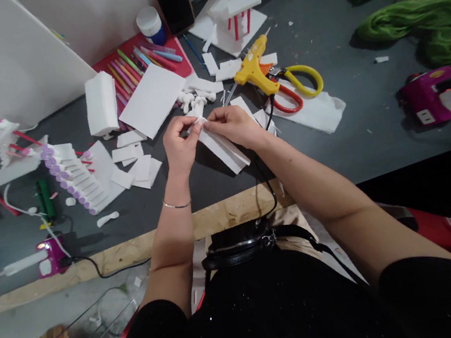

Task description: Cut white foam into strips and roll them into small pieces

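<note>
My left hand (178,145) and my right hand (233,126) meet above the grey table (374,127), both pinching a long white foam strip (225,150) that slants down to the right between them. Fingers of both hands are closed on its upper end. A silver bracelet rings my left wrist. Small white foam figures (192,102) lie just beyond the hands.
A yellow glue gun (255,72) and yellow-red scissors (298,87) lie right of the hands. White foam sheets (151,100), cut pieces (137,169), a foam staircase with purple beads (73,177), coloured markers (138,62), a foam model (234,12), green yarn (409,0) and a pink device (434,96) surround them.
</note>
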Tool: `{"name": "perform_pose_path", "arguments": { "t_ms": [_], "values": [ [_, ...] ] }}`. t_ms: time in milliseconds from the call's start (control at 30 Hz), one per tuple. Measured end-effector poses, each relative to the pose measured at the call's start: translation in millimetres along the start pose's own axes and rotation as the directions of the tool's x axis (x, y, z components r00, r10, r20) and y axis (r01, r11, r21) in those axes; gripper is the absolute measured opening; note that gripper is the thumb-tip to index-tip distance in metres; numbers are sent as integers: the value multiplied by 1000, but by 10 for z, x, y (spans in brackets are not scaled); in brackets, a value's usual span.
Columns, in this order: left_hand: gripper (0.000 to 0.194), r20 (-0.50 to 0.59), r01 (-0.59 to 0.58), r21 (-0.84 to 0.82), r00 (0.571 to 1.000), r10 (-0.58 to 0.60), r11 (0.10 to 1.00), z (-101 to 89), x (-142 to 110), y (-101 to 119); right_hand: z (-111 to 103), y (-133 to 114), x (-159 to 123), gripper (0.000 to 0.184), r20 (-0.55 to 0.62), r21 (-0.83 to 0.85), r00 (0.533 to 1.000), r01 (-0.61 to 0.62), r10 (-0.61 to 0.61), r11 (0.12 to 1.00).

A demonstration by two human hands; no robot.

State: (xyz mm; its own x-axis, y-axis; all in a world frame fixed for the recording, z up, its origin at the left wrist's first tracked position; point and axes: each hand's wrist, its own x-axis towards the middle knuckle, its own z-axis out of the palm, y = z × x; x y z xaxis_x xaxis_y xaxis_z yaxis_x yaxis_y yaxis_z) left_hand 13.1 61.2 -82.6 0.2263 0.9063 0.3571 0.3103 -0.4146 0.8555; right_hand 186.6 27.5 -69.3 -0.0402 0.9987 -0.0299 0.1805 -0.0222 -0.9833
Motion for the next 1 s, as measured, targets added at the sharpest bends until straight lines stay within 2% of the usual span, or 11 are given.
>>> {"name": "perform_pose_path", "arguments": {
  "t_ms": [133, 367, 567, 700, 800, 1000],
  "values": [
    [21, 8, -141, 211, 990, 142, 967, -13, -30, 82, -2, 4, 0, 25, -1, 25, 1000, 3, -3, 1000],
    [32, 112, -236, 283, 971, 212, 930, -60, -30, 76, 2, 39, 20, 25, -1, 112, 1000, -27, 27, 993],
    [46, 115, -225, 231, 972, 203, 947, -59, -56, 142, 5, 48, 26, 21, -32, 107, 999, -26, 29, 994],
    [43, 83, -210, 171, 977, 198, 963, -42, -46, 155, 12, 71, 36, 22, -24, 114, 1000, 3, 0, 993],
    [40, 63, -164, 149, 986, 156, 975, -27, -41, 149, 10, 80, 40, 22, -23, 122, 1000, 4, -1, 993],
    [47, 56, -41, 45, 998, 39, 998, -37, -20, 78, 11, 87, 33, 24, -3, 139, 1000, -2, 3, 990]
  ]
}}
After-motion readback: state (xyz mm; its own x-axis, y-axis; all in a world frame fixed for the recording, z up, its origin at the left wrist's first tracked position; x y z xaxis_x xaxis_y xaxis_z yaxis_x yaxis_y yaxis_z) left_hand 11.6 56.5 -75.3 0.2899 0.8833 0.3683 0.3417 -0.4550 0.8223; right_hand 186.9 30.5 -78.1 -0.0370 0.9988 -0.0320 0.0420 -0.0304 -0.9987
